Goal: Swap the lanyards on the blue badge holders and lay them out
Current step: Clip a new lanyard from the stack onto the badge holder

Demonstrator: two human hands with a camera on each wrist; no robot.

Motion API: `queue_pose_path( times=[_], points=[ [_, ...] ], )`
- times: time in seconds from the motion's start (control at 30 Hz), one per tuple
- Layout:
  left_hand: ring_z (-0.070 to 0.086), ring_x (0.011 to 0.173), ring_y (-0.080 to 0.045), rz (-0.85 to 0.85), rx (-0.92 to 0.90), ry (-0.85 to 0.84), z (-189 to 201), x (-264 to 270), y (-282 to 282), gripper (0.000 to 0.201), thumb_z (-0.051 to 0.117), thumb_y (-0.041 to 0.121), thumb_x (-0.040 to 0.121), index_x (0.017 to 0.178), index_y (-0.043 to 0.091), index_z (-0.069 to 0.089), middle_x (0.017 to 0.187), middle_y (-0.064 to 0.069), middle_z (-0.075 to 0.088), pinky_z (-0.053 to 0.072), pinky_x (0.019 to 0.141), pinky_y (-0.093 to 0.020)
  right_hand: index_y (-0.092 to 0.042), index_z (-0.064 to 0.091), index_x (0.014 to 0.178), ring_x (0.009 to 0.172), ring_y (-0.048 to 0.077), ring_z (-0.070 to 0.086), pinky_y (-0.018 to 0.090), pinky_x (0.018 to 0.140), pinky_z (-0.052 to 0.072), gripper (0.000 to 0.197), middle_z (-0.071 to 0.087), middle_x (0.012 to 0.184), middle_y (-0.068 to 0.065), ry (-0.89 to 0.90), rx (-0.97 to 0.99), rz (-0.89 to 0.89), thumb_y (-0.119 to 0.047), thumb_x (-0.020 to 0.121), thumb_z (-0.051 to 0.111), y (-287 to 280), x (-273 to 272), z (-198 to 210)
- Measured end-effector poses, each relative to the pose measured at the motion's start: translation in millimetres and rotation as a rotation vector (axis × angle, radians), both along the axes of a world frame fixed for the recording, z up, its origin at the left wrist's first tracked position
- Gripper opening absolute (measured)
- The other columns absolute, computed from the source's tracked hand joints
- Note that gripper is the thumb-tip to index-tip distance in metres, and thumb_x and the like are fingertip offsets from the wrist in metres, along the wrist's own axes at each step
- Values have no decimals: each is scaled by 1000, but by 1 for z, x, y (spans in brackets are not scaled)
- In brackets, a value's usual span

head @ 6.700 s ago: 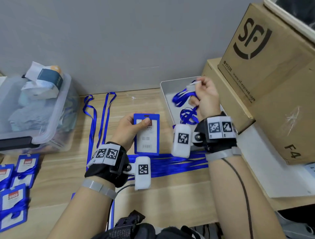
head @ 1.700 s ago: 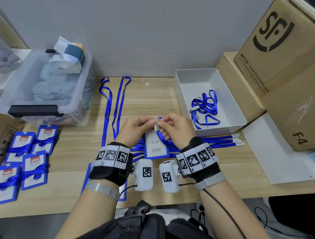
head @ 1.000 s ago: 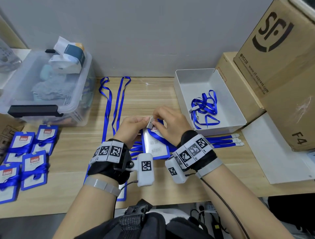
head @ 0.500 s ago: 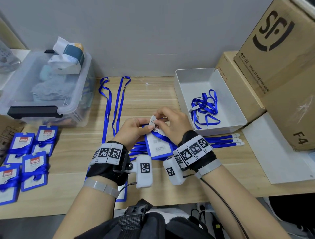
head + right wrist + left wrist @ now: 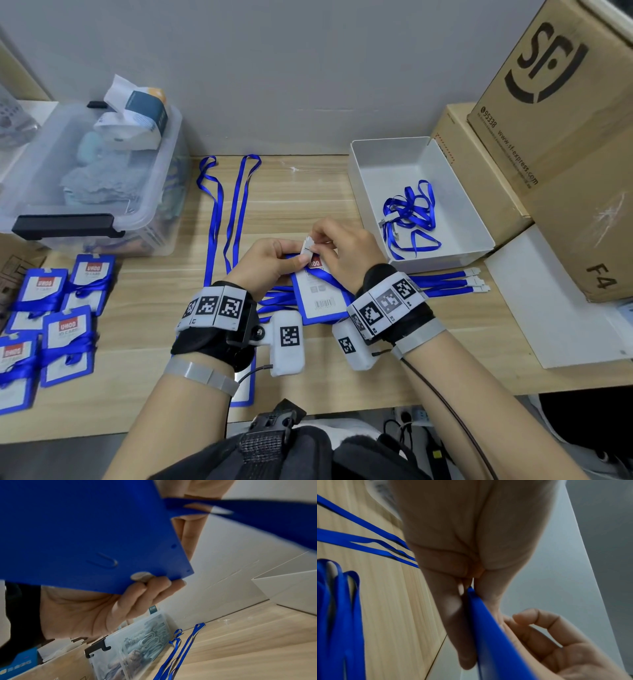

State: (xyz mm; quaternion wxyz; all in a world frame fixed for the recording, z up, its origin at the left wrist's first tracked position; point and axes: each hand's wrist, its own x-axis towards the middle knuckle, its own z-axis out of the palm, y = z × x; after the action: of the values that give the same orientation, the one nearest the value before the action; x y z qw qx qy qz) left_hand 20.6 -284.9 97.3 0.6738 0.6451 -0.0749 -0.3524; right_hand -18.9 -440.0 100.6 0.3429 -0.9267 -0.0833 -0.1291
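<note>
At the middle of the table my left hand (image 5: 289, 257) grips the top edge of a blue badge holder (image 5: 320, 298) with a white card inside. My right hand (image 5: 318, 241) pinches the white clip (image 5: 306, 247) of a blue lanyard right at the holder's top slot. The lanyard's strap (image 5: 330, 279) runs down across the card under my right wrist. The left wrist view shows thumb and fingers pinching the holder's edge (image 5: 488, 628). In the right wrist view the holder's blue back (image 5: 85, 527) fills the top, with my left hand's fingers (image 5: 145, 588) under it.
A white tray (image 5: 387, 145) at the right holds a tangled lanyard (image 5: 409, 214). Lanyards with clips (image 5: 445, 284) lie beside it. Two lanyards (image 5: 233, 205) are stretched out behind my hands. Wrapped badges (image 5: 51, 325) lie at the left, by a clear bin (image 5: 85, 178). Cardboard boxes (image 5: 565, 137) stand at the right.
My right hand brought a lanyard from the tray to the holder. In the last second both hands stayed at the holder's top, working the clip, and the holder tilted slightly.
</note>
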Motion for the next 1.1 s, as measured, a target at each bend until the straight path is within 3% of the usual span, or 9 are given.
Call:
queue_pose_path(
  times=[0.4, 0.63, 0.8, 0.9, 0.97, 1.1],
  points=[
    [70, 73, -15, -1, 5, 10, -3, 1, 1, 19, 50, 2, 90, 97, 10, 66, 78, -1, 73, 57, 64, -24, -3, 61, 87, 65, 30, 64, 45, 57, 54, 14, 67, 73, 11, -70, -41, 35, -12, 77, 59, 2, 2, -5],
    [70, 76, -16, -4, 6, 21, -4, 2, 0, 19, 50, 3, 90, 100, 9, 66, 82, -4, 73, 57, 65, -24, -4, 62, 69, 50, 22, 59, 32, 44, 49, 14, 63, 58, 5, -183, -76, 33, -16, 74, 56, 3, 1, -4],
    [69, 74, -14, -13, -8, 38, -5, 2, -1, 21, 48, 0, 91, 105, 4, 64, 82, -3, 73, 57, 66, -23, -4, 62, 66, 47, 20, 57, 30, 41, 45, 16, 62, 54, 4, -217, -41, -7, -15, 73, 53, 2, 3, -8],
    [69, 75, -15, -8, -12, 44, -5, 2, -1, 23, 48, -1, 90, 108, 3, 63, 85, -4, 72, 58, 69, -25, -2, 64, 81, 65, 22, 66, 36, 60, 56, 6, 69, 71, 9, -74, 125, -37, -8, 79, 62, -3, 4, -9],
    [69, 77, -16, -2, -13, 44, -4, 3, 0, 23, 49, 0, 90, 107, 5, 63, 86, -5, 72, 58, 70, -26, -3, 63, 88, 77, 18, 68, 29, 73, 57, 7, 70, 84, 9, 12, 272, -49, -6, 82, 63, -4, 3, -5],
    [69, 79, -17, 3, 20, -2, -2, 4, -1, 24, 51, 3, 90, 110, 8, 63, 92, -7, 72, 58, 70, -27, -16, 58, 89, 80, 1, 64, 11, 72, 50, 9, 64, 84, -9, 62, 457, -86, -8, 85, 62, -2, 2, 1]
  ],
)
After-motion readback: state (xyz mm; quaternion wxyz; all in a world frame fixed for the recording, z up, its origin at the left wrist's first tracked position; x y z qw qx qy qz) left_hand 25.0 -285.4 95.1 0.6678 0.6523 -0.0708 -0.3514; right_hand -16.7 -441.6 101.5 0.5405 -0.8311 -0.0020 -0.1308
